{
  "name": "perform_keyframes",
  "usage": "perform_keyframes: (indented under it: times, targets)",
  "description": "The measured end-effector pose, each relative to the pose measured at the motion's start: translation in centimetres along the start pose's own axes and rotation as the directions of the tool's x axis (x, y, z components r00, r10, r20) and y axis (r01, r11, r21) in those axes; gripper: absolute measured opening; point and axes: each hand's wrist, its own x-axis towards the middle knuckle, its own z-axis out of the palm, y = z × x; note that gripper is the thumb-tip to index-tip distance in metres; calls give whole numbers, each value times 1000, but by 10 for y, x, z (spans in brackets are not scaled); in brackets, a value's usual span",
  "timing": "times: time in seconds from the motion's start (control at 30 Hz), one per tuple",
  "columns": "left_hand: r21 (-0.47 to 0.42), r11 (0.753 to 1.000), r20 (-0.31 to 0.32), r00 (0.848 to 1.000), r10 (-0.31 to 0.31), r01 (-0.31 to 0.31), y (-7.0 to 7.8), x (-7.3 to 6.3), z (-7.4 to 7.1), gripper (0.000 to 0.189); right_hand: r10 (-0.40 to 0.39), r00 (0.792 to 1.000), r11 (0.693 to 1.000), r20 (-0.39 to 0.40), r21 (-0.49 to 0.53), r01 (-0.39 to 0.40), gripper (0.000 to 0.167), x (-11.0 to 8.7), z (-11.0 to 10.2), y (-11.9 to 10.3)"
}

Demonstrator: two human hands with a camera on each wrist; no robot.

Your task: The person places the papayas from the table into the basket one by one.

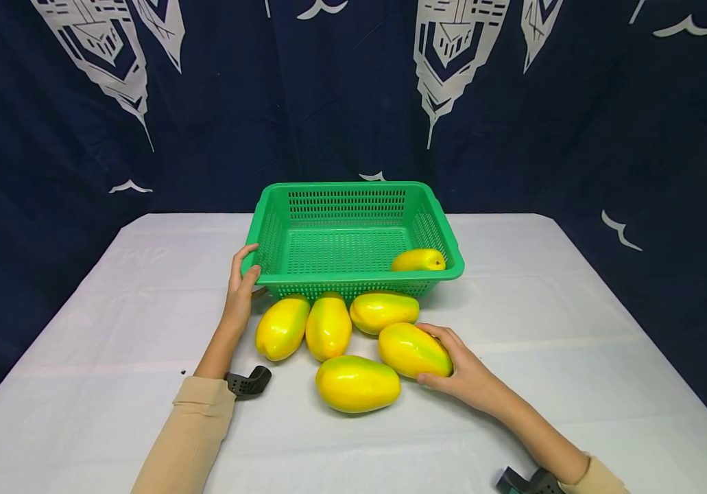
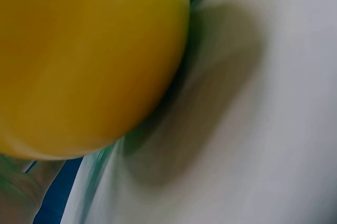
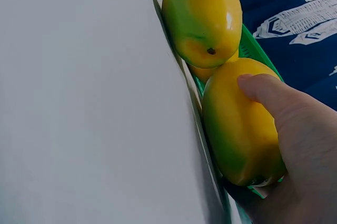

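A green basket (image 1: 353,276) stands near the far edge of the white tabletop (image 1: 575,357), and the person's left hand (image 1: 240,288) grips its rim near the left front corner, the thumb on the rim. In front of the basket's right half, the right hand (image 1: 461,367) grasps a held fruit (image 1: 413,350), yellow with green patches, thumb on one side and fingers on the other; whether that fruit bears on the tabletop cannot be told. Inside the basket, at its right front corner, lies one inner fruit (image 1: 417,260). Close along the basket's front wall are three more: a left fruit (image 1: 282,328) and a middle fruit (image 1: 328,326), both lengthwise toward the basket, and a right fruit (image 1: 385,312) lying crosswise. Farther out in front of the basket, near the held one, rests a front fruit (image 1: 358,384), also crosswise. Behind the basket hangs a dark blue cloth (image 1: 328,103) with white printed shapes.
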Motion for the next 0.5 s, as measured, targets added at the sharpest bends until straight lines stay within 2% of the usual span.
perform_keyframes:
  times: [0.5]
  targets:
    - [3,1000,6,1000,2,-2,0,0,0,49,-1,1000,1000,-25,-18,1,72,-1,-2,-1]
